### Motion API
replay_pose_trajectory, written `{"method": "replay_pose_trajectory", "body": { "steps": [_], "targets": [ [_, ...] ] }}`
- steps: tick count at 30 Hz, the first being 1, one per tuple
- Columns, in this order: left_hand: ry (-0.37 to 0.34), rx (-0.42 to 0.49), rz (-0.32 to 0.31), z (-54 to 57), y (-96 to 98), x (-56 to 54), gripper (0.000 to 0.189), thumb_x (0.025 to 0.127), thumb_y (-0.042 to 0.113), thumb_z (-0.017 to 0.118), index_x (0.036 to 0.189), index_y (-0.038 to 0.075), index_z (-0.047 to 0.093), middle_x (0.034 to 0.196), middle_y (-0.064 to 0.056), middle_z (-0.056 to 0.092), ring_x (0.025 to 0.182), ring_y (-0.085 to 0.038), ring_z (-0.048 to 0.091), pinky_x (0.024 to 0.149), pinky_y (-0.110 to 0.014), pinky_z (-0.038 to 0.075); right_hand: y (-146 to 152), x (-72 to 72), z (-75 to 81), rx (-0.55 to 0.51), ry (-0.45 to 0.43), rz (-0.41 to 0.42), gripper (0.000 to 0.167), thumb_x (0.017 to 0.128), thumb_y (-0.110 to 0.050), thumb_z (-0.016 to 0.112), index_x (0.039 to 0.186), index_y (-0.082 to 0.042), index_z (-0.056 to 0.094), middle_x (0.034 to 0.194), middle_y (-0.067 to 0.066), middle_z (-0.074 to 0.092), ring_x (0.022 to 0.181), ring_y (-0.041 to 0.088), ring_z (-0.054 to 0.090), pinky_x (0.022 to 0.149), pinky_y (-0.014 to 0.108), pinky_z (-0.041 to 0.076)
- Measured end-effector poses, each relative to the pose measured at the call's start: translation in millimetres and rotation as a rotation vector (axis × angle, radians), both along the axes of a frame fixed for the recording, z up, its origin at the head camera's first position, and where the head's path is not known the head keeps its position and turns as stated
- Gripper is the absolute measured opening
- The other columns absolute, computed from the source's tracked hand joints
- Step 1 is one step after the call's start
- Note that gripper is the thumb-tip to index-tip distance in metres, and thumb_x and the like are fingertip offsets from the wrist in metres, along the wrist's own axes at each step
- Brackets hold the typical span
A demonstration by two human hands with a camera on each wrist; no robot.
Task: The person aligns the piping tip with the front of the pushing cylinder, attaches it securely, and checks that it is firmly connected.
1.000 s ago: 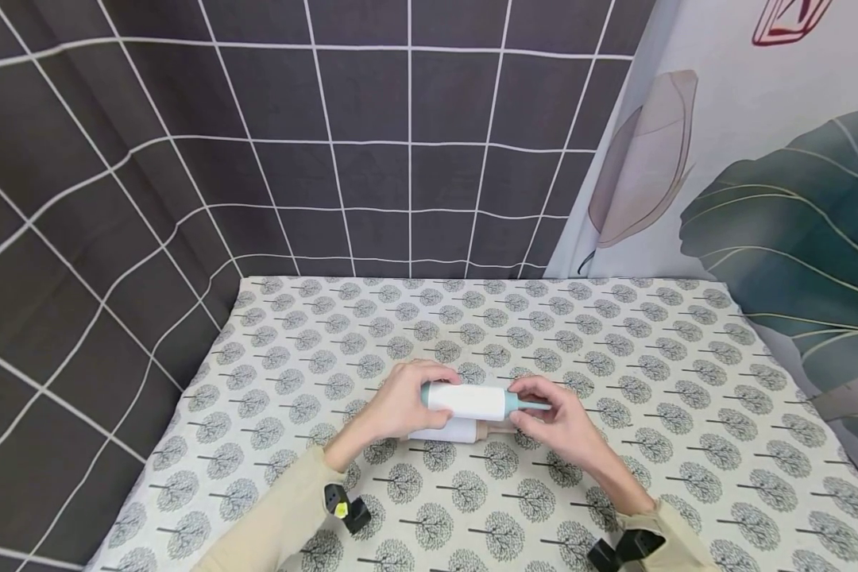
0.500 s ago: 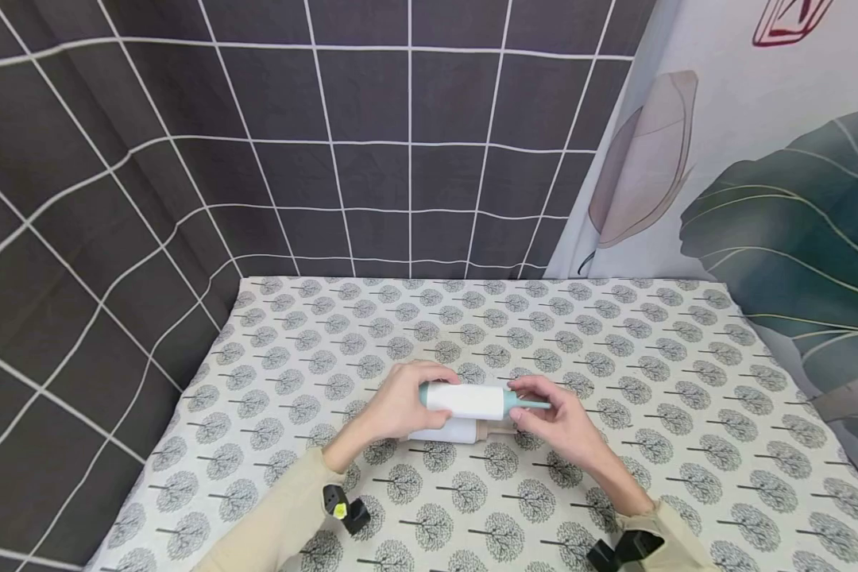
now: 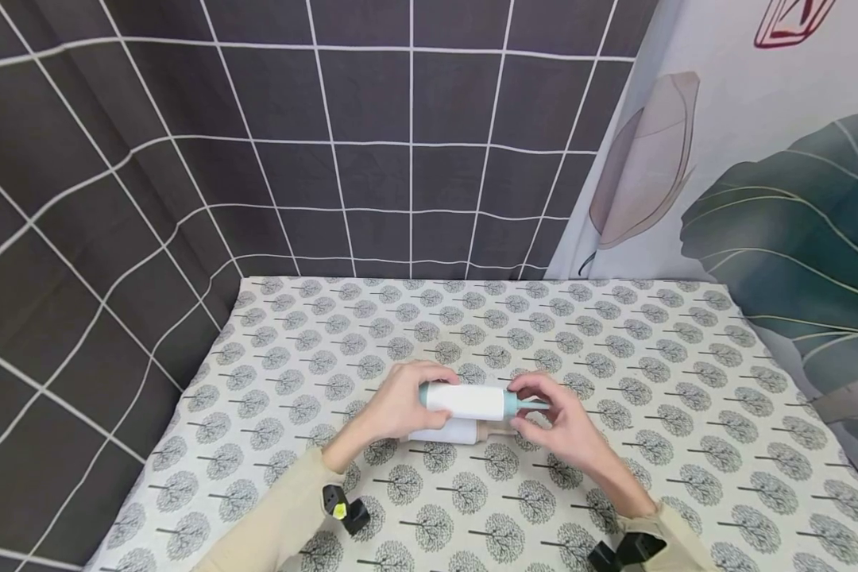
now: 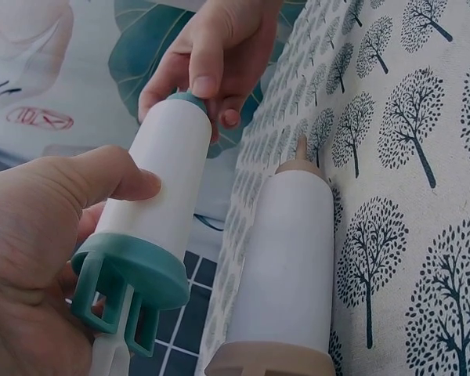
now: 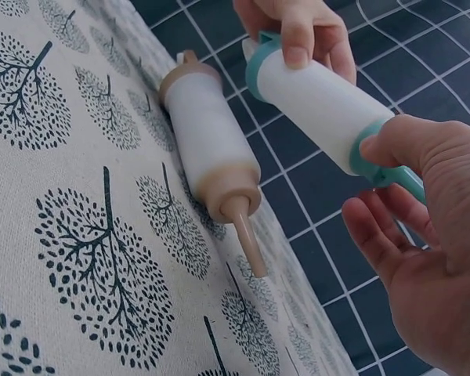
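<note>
A white squeeze bottle [image 3: 466, 401] with a teal collar, nozzle and base lies sideways in the hands. My left hand [image 3: 409, 397] grips its base end; in the left wrist view the thumb presses the white body above a teal slotted base. My right hand [image 3: 561, 417] is curled round the collar and nozzle end. In the right wrist view its thumb overlaps the teal collar [image 5: 366, 149], while the lower fingers [image 5: 368, 227] spread below the nozzle. Just beneath, a second white squeeze bottle [image 5: 211, 133] with beige fittings lies on the cloth, partly hidden in the head view.
A pale cloth [image 3: 372, 318] with dark tree prints covers the table. A dark grey curtain [image 3: 357, 95] with white grid lines hangs behind and at left. A white curtain [image 3: 722, 79] with large leaf prints hangs at right.
The right thumb has shifted slightly down from the teal collar, widening the gap between thumb and index finger. The left hand and both bottles stay nearly still.
</note>
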State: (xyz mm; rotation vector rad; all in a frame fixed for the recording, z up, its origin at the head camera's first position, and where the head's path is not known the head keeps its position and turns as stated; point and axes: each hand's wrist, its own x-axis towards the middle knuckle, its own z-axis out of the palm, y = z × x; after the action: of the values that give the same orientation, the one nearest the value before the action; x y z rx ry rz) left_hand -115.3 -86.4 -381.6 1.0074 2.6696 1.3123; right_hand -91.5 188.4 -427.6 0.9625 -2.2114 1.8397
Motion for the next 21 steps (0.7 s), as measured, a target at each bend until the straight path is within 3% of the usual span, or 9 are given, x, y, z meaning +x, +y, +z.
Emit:
{"method": "replay_pose_trajectory", "body": {
  "steps": [11,21],
  "targets": [
    [-0.001,0.003,-0.007,1.0,2.2,0.7,0.045,0.068,0.0,0.084,0.112,0.004,0.072,0.114,-0.008,0.071,0.097,-0.022,0.065,0.086,-0.037,0.051,0.5,1.2,-3.5,0.009,-0.053,-0.042,0.042,0.076,0.02,0.07,0.114,0.005,0.059,0.112,0.02,0.064,0.099,0.018,0.064,0.086,0.029,0.055],
    [0.005,0.005,-0.021,-0.7,3.4,-0.7,0.045,0.069,0.0,0.083,0.112,0.004,0.072,0.112,-0.008,0.071,0.096,-0.021,0.064,0.088,-0.042,0.048,2.4,2.3,-2.5,0.043,-0.086,-0.088,0.037,0.079,0.014,0.072,0.113,0.004,0.061,0.111,0.02,0.065,0.099,0.018,0.065,0.086,0.03,0.055]
  ]
}}
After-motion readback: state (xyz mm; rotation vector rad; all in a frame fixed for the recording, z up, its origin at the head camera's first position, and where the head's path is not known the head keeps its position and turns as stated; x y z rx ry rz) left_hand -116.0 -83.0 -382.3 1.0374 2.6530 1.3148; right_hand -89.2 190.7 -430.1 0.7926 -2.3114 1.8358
